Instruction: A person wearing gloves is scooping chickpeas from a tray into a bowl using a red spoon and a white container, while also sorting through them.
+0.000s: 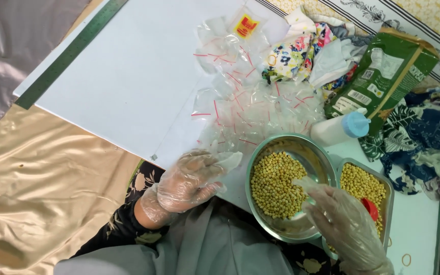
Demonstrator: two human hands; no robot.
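A home setting was suggested: work was done on a floral mat [423, 15], with satin cloth [36, 173] spread beside and patterned fabrics [301, 51] heaped nearby.

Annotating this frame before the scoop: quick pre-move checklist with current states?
1. Left hand gloved, holding a small clear bag: ok.
2. Bag mouth open: cannot tell, the plastic is crumpled.
3. Right hand gloved, over the round bowl of yellow beans: ok.
4. Right hand actually holding beans: cannot tell.
5. Spare bags piled on the white board behind the bowl: ok.
6. Tray of beans beside the bowl, red scoop lying in it, not in hand: ok.
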